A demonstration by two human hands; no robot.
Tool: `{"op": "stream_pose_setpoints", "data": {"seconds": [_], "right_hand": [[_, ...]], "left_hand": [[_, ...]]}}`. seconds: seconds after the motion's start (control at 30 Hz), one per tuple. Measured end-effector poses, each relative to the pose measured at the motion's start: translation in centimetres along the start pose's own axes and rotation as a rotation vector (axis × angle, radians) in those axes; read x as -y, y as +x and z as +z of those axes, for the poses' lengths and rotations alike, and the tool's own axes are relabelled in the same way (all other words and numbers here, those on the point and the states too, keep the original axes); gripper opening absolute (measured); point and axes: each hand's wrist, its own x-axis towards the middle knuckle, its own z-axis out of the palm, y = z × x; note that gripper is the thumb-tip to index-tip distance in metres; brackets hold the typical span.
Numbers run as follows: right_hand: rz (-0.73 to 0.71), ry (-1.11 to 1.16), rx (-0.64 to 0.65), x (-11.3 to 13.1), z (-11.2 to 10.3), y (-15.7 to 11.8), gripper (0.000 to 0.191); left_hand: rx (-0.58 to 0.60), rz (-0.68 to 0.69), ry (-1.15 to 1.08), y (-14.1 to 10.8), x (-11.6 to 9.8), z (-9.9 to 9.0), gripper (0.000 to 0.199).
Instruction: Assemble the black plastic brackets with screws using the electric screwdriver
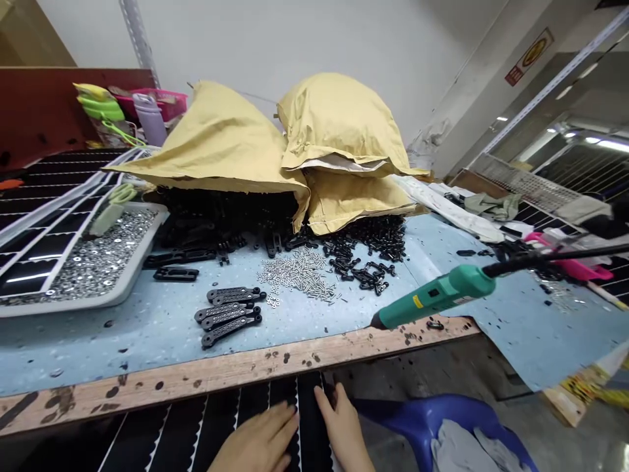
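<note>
At the bottom of the head view, my left hand [263,438] lies with fingers stretched on black cloth with white scalloped stripes [181,429]. To its right, my right hand [341,426] touches the same cloth, thumb and fingers apart. Neither hand holds anything. Beyond the wooden table edge [236,362], several black patterned arms [230,318] lie grouped on the blue table cover. Small silver pins [307,275] are heaped behind them, beside black links [371,275]. A green electric screwdriver [435,298] rests near the edge, its tip pointing left.
A grey tray of metal nuts [98,262] stands at the left. Large yellow paper sacks [344,124] sit at the back over dark parts. Behind the tray is a purple bottle [150,119]. A blue plastic chair [417,426] holding grey cloth stands at the lower right.
</note>
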Motion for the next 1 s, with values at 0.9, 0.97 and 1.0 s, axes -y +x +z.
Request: {"op": "stream_pose_setpoints", "data": {"seconds": [0.9,0.97,1.0], "right_hand": [[-0.226,-0.261,-0.165,1.7,0.6,1.6,0.039],[-0.243,-0.181,-0.19,0.4,-0.4,2.5,0.051],[-0.244,-0.139,-0.208,-0.3,-1.0,2.9,0.058]], "left_hand": [[-0.112,-0.178,0.143,2.7,-0.2,3.8,0.053],[-0.12,-0.187,0.114,2.7,0.0,3.9,0.051],[-0.12,-0.19,0.096,2.6,0.1,4.0,0.05]]}}
